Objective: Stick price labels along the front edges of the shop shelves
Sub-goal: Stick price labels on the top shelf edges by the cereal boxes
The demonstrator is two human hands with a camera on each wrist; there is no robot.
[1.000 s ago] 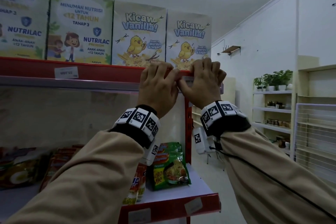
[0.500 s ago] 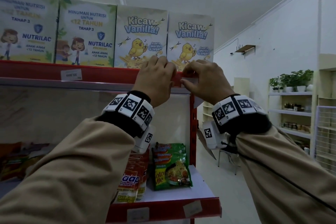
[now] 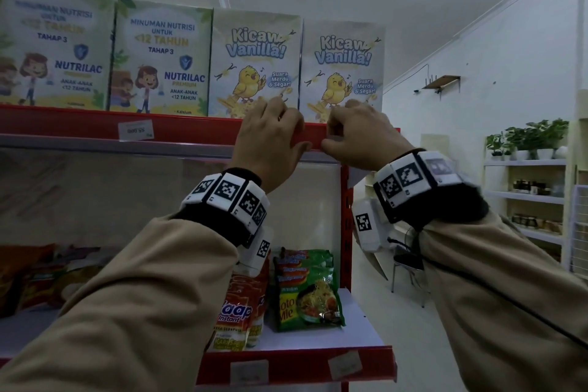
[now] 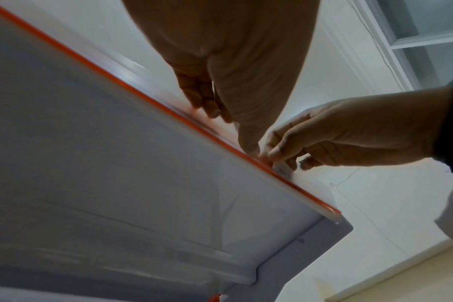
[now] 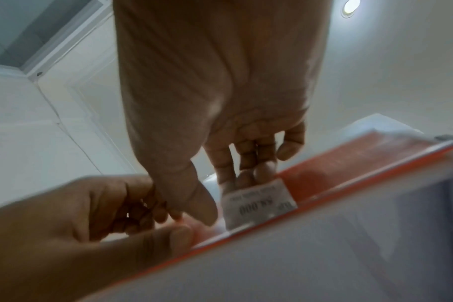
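Observation:
The top shelf's red front edge [image 3: 79, 126] runs across the head view. A white price label [image 5: 259, 204] printed with a price lies on that edge near its right end; only a sliver of the label [image 3: 334, 138] shows in the head view. My right hand [image 3: 356, 137] has its fingertips [image 5: 246, 175] pressing the label's upper part, with the thumb just left of it. My left hand [image 3: 270, 143] rests on the edge beside it, fingers over the top, and its thumb [image 5: 178, 235] presses the red strip left of the label.
Another label [image 3: 136, 130] is stuck further left on the same edge. Kicaw Vanilla boxes [image 3: 254, 60] and Nutrilac boxes [image 3: 159, 57] stand on the top shelf. Noodle packs [image 3: 305, 289] sit on the lower shelf, whose edge carries two labels [image 3: 249, 372]. A white rack [image 3: 525, 184] stands at the right.
My hands, pressed together over the label a second ago, have drawn slightly apart; the left has slid a little left. The label stays on the edge.

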